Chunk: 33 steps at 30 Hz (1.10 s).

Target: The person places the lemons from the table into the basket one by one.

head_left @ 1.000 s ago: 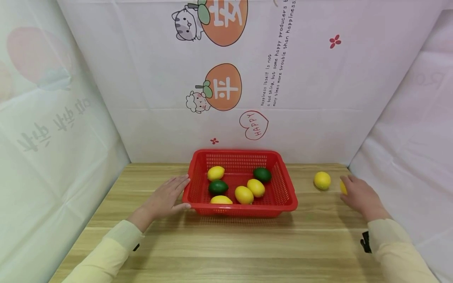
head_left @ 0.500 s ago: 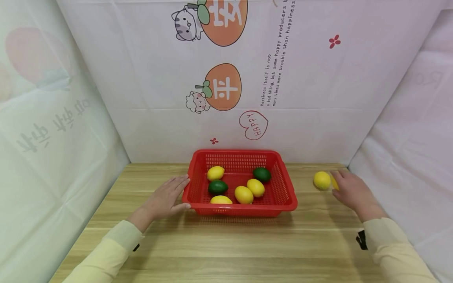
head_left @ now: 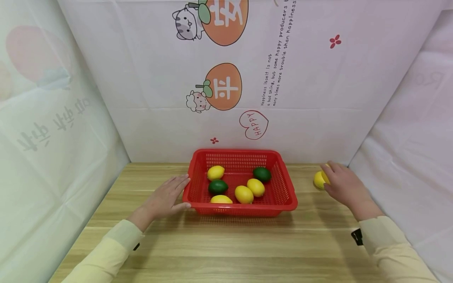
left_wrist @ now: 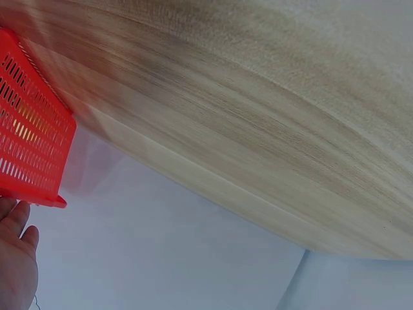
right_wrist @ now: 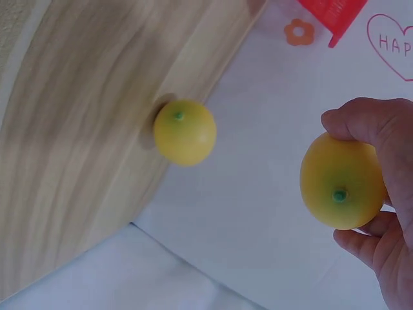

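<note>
My right hand (head_left: 345, 184) grips a yellow lemon (right_wrist: 342, 181) between thumb and fingers, lifted off the table in the right wrist view. A second lemon (right_wrist: 186, 132) rests on the table; in the head view the held one partly covers it. At the middle stands a red plastic basket (head_left: 240, 209) with slotted walls. Straight fingers of my left hand (head_left: 164, 198) rest against its left rim. Inside lie several yellow lemons (head_left: 244, 194) and two dark green fruits (head_left: 218, 187) of lemon shape.
The wooden table (head_left: 226, 247) ends at a white printed cloth (head_left: 159, 129) hung behind it. More white cloth closes off the left (head_left: 63, 157) and right sides. The basket stands near the back edge, between the two arms.
My right hand has moved left and up with its lemon, from beside the second lemon to over it. The left hand and basket have stayed in place.
</note>
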Each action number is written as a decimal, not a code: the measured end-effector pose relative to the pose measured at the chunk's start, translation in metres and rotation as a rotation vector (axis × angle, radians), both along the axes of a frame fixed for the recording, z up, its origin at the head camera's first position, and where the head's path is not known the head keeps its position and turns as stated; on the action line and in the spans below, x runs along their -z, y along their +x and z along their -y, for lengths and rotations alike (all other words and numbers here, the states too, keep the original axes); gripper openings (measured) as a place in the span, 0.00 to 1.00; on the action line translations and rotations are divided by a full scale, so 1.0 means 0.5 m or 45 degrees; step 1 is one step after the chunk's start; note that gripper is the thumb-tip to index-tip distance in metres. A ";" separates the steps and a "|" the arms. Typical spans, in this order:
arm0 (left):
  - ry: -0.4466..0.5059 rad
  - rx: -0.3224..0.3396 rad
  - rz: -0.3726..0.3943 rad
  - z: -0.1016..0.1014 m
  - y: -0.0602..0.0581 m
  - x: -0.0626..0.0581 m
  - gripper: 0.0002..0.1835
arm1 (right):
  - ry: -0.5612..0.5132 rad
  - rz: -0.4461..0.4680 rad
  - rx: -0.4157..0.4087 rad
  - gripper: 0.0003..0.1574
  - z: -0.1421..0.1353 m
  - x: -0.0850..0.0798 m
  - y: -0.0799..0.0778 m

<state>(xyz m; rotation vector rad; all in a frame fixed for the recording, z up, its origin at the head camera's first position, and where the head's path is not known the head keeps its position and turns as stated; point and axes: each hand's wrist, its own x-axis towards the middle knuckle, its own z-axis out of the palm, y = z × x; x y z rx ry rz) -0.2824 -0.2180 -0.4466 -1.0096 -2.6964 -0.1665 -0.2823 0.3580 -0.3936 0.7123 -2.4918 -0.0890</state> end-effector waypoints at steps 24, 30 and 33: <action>-0.002 0.003 -0.004 -0.001 0.005 -0.007 0.46 | -0.011 -0.222 -0.227 0.38 0.088 -0.058 0.012; -0.012 -0.003 0.001 -0.001 0.004 -0.005 0.46 | 0.026 -0.255 -0.249 0.37 0.110 -0.067 0.015; -0.012 -0.007 0.009 -0.001 0.003 -0.004 0.47 | 0.036 -0.250 -0.270 0.38 0.123 -0.072 0.015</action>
